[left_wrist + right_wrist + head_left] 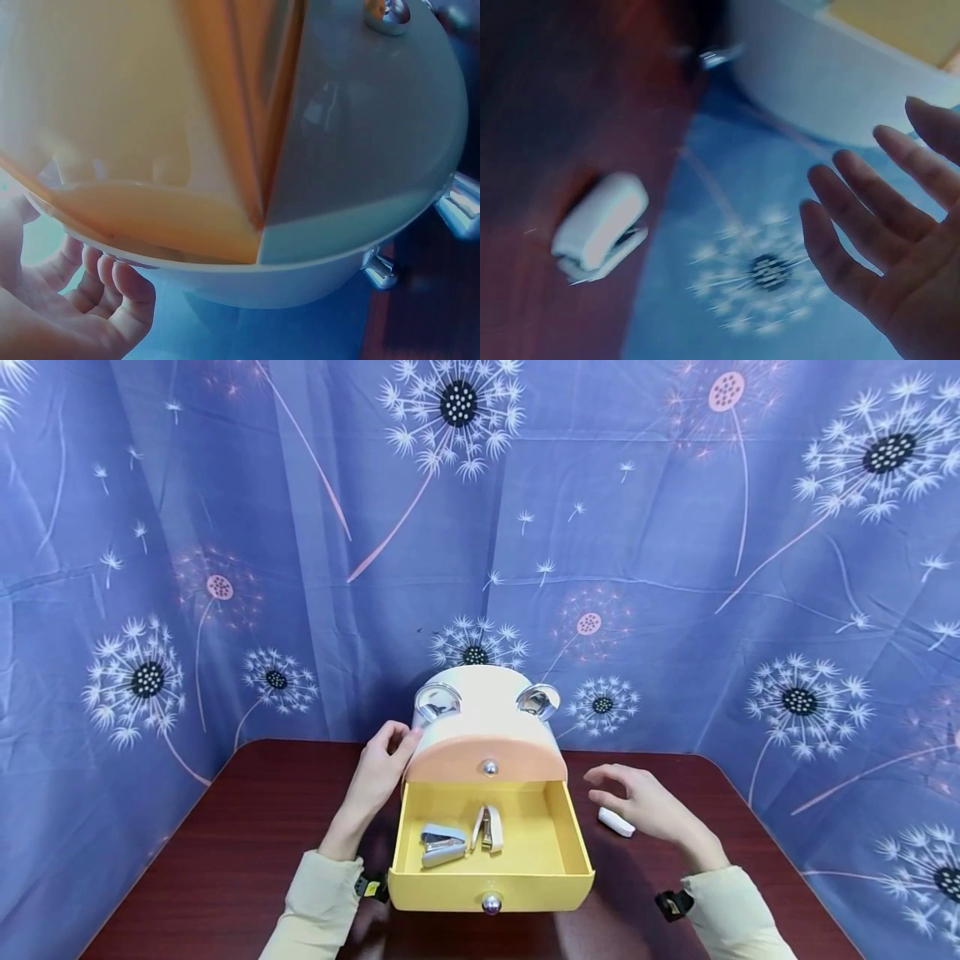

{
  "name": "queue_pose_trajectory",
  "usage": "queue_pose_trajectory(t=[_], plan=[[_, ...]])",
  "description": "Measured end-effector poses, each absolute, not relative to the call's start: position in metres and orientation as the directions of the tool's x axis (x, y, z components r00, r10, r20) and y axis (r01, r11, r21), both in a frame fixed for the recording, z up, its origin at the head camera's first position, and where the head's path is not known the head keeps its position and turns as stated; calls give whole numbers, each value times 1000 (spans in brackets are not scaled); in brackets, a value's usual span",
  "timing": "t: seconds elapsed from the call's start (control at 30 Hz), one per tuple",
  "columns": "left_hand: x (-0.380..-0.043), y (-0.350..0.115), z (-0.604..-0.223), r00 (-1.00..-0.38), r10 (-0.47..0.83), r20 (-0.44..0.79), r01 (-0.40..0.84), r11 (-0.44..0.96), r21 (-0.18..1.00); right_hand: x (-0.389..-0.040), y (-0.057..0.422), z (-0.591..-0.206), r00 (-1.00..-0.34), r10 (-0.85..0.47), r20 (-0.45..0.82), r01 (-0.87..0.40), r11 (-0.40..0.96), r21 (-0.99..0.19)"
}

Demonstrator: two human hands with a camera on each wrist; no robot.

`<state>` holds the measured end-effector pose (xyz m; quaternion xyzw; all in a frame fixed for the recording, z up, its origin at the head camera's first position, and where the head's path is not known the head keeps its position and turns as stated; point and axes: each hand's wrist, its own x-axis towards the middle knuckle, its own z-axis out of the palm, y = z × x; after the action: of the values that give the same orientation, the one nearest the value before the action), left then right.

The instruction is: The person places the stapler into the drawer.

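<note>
A small white cabinet point(486, 697) with a peach top drawer point(450, 762) stands at the middle of the table. Its yellow lower drawer point(540, 889) is pulled out, holding a blue-grey stapler point(444, 853) and a white-and-pink stapler point(495, 831). My left hand point(378, 768) rests at the cabinet's left side; in the left wrist view its bent fingers lie along the rim. To the cabinet's right, my right hand point(637, 802) hovers with nothing in it, fingers spread loosely. A white stapler point(604, 225) lies on the table close by that hand, partly covered by it in the head view.
The dark red-brown table point(285, 810) backs onto a blue curtain point(360, 610) printed with dandelions. Two shiny metal ear-like pieces point(438, 702) stick out of the cabinet's top. A round metal knob point(491, 903) sits on the yellow drawer's front.
</note>
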<state>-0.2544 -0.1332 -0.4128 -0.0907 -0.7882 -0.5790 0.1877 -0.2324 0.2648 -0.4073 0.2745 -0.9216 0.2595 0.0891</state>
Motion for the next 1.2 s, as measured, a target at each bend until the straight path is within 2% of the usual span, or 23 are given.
queue_pose_trajectory(t=[0.17,0.47,0.73,1.2], plan=[[-254,-133,-412,-912,-76,402,362,312,879,-245,281,-431,-852,-411,324,-518,750,-412],[-255,-133,-413,-908,-73,413,373,314,873,-261,300,-459,-889,-364,278,-451,803,-390],[-255,-133,-413,-909,-72,410,370,309,876,-270,306,-474,-923,-350,163,-386,833,-396],[-257,-134,-414,-907,-70,416,381,288,878,-278,301,-486,-932,-347,105,-362,873,-329]])
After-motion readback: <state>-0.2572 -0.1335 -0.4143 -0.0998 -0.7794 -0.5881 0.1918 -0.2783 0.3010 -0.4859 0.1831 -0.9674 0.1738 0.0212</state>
